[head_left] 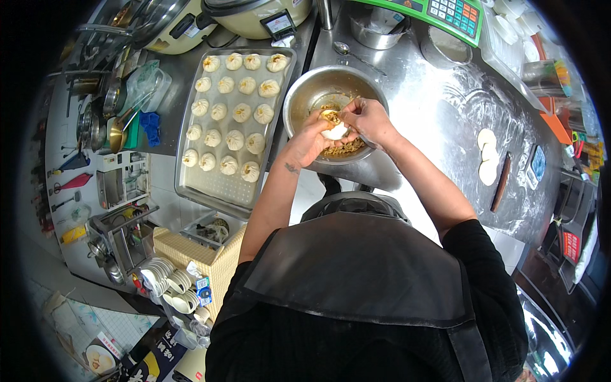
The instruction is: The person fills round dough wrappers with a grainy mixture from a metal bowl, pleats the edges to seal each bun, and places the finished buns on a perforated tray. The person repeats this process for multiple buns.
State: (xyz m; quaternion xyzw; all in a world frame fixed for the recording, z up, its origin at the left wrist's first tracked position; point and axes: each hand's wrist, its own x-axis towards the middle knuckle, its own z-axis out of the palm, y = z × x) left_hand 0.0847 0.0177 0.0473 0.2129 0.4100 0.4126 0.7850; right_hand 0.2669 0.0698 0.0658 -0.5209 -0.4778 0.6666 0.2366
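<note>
A filled bun, with white dough and brown minced filling showing at its open top, is held above a large steel bowl. My left hand cups the dough from the left, its fingers curled around it. At the bun's upper edge, my right hand pinches the dough rim with thumb and fingers. Loose minced filling lies in the bowl below. Left of the bowl, a perforated metal tray carries several rows of pleated buns.
Flat dough rounds and a wooden rolling pin lie on the floured steel table at right. A spoon, a small steel pot, a flour container and a green scale stand behind. Cookers stand beyond the tray.
</note>
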